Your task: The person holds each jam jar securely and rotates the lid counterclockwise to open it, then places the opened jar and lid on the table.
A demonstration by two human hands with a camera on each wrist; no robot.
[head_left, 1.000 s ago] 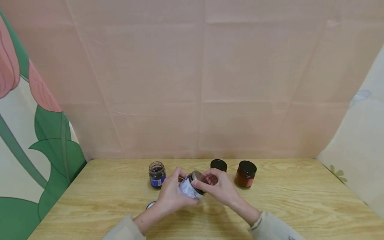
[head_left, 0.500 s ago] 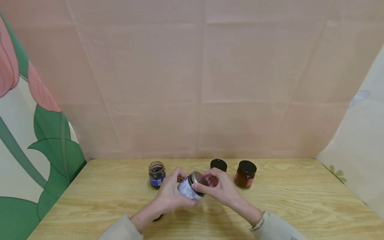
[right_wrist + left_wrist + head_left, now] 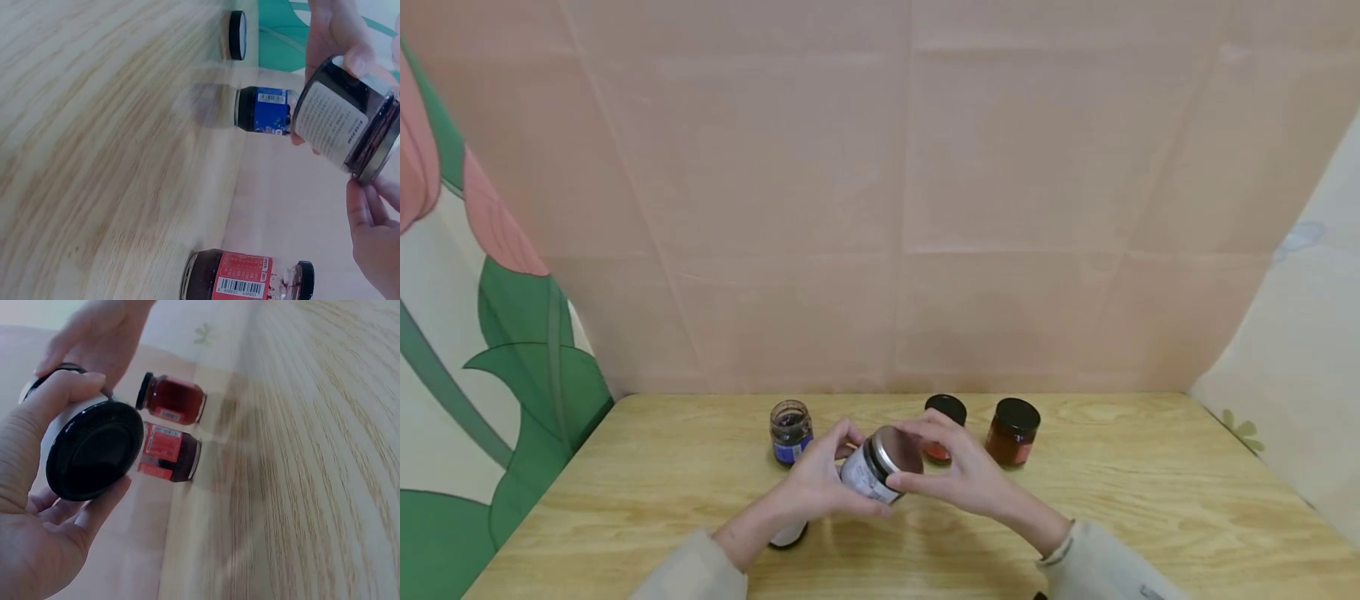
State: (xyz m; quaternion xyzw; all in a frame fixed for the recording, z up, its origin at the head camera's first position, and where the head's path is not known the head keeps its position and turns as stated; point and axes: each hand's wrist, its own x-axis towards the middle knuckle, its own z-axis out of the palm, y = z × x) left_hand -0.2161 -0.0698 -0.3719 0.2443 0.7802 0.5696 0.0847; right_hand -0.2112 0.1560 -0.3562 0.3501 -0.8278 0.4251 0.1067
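Head: holding pale-labelled jar (image 3: 859, 478), tilted and clear of table (image 3: 1150, 508), in left hand (image 3: 820, 483) with thumb and fingers wrapped round body. Pinching silver-rimmed lid (image 3: 904, 450) across rim between thumb and fingers of right hand (image 3: 962, 473).

Left wrist: showing dark base (image 3: 97, 453) of same jar, gripped round side; beyond, two red-labelled jars (image 3: 175, 399) near each other.

Right wrist: touching lid's edge with right fingertips. Visible on table: uncapped blue-labelled jar (image 3: 270, 111), loose black-edged lid (image 3: 237, 35).

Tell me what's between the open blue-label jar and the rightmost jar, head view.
In the head view: the left hand holding the white-label jar, the right hand on its lid, and a black-lidded jar partly behind the right hand.
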